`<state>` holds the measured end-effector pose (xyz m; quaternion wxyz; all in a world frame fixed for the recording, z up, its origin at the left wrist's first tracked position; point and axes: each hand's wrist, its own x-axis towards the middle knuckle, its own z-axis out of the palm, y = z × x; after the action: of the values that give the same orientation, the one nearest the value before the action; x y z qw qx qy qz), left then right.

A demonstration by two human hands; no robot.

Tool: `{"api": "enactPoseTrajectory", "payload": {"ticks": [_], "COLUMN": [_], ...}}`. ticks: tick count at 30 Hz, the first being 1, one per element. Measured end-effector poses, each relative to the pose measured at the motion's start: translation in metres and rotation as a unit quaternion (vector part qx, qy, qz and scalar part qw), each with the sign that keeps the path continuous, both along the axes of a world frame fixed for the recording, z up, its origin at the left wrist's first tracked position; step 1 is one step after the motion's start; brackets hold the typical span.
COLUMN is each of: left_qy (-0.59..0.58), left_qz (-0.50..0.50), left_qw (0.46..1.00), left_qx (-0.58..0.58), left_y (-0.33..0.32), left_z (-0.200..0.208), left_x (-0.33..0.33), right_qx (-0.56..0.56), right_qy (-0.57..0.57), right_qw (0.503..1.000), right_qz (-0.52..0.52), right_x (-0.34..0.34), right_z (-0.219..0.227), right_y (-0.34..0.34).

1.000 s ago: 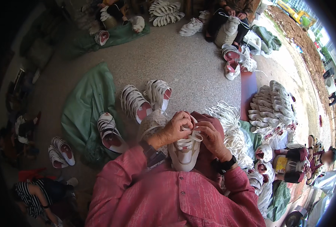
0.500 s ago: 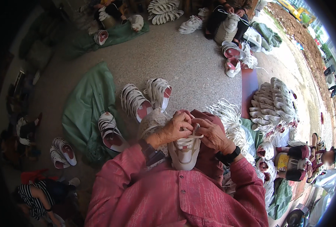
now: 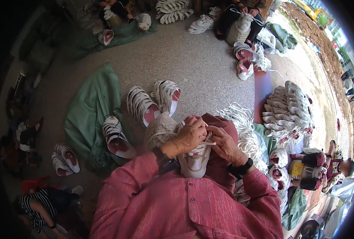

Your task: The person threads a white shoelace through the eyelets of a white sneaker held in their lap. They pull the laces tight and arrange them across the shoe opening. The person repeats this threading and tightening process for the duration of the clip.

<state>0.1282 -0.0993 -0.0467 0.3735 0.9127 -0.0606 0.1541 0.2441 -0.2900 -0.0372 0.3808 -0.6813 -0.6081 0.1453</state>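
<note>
A white and beige sneaker [image 3: 193, 164] rests in my lap, its toe pointing toward my body. My left hand [image 3: 191, 136] is closed over the upper part of the sneaker, with its fingers curled across the eyelets; its thumb is mostly hidden. My right hand [image 3: 224, 145] is closed beside it, thumb and forefinger pinching a white shoelace [image 3: 207, 143] that loops over the sneaker's opening. The fingertips of both hands nearly meet. A large bundle of loose white laces [image 3: 240, 119] lies just right of my knee.
Two laced shoes [image 3: 143, 105] stand on the floor ahead, another shoe [image 3: 117, 137] on a green sheet [image 3: 93, 107] at left. Stacked shoes [image 3: 288, 107] rise at right. Other people sit around, one with a shoe [image 3: 242, 28] at the far side.
My left hand has turned further over the sneaker, its back now covering more of it. My right hand has shifted slightly, still pinching the lace.
</note>
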Motion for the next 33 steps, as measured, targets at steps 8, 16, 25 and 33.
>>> {"api": "enactPoseTrajectory", "payload": {"ticks": [8, 16, 25, 33], "left_qy": [0.032, 0.078, 0.099, 0.086], "left_qz": [0.068, -0.005, -0.007, 0.061], "left_qw": [0.997, 0.983, 0.987, 0.978], "left_qx": [0.001, -0.166, -0.127, -0.183], "left_y": [-0.005, 0.018, 0.023, 0.016], "left_z": [-0.015, -0.012, -0.014, -0.005], "left_x": [0.009, 0.013, 0.010, 0.014], "right_qx": [-0.001, -0.012, 0.015, 0.002], "right_qy": [0.040, 0.015, 0.005, -0.004], "right_qw": [0.999, 1.000, 1.000, 0.999], "right_qz": [-0.017, -0.025, -0.025, -0.050], "right_x": [-0.003, -0.004, -0.007, -0.020], "right_z": [0.000, 0.002, -0.010, -0.002], "right_y": [0.001, 0.003, -0.004, -0.009]}}
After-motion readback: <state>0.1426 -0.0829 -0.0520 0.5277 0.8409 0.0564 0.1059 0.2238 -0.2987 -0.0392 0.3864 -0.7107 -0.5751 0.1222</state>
